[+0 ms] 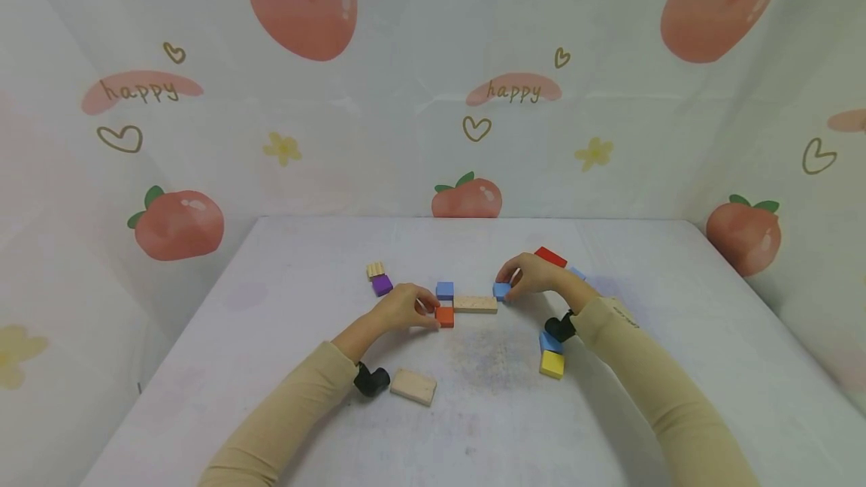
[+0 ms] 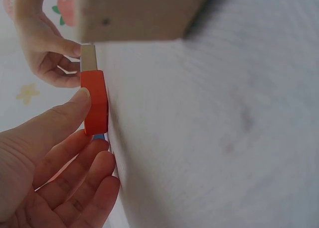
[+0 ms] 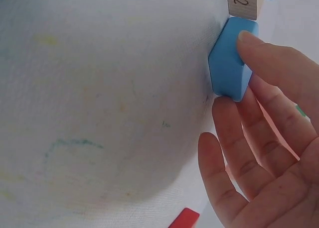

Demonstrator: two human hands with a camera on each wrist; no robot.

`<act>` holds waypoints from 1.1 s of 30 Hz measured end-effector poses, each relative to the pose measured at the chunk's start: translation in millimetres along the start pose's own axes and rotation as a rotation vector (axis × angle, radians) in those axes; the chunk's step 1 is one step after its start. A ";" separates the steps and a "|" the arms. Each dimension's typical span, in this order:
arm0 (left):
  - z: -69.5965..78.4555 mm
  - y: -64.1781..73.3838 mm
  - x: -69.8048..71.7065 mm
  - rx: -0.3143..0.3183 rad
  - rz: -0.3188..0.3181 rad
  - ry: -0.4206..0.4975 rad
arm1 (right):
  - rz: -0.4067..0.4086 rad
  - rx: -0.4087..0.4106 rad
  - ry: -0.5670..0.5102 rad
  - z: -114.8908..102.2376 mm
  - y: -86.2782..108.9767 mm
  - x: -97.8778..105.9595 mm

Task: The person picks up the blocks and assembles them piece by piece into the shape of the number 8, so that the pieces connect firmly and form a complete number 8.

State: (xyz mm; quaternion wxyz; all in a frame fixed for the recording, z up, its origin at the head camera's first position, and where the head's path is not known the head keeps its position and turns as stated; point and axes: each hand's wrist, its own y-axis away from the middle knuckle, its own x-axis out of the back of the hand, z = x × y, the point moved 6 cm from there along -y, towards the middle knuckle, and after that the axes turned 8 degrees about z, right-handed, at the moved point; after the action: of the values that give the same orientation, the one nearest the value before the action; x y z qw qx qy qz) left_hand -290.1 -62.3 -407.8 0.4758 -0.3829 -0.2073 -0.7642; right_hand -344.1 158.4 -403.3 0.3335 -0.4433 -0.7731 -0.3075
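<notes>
Hands (image 1: 404, 307) flanking plank's (image 1: 475, 304) ends

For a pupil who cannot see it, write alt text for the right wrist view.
A right hand holds a blue hexagonal block on its edge against a white table, thumb on top. A plain wooden block printed with numerals touches its far end; a red block lies nearer.

Bright even light, soft shadows, wide-angle edges, blurred wrist close-ups
</notes>
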 end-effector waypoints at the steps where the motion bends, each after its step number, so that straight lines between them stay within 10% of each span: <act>1: 0.1 0.0 0.0 -0.005 0.001 -0.002 | -0.001 0.000 0.000 0.0 0.0 -0.1; 33: -0.6 0.5 0.2 -0.006 0.004 0.008 | 0.050 0.109 -0.027 5.7 20.0 12.6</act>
State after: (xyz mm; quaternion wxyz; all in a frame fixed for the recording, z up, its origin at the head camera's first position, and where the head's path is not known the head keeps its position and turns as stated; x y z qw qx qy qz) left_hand -290.0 -63.0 -408.0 0.4769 -0.3818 -0.2024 -0.7654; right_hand -332.5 177.1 -393.1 0.3544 -0.4478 -0.7817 -0.2507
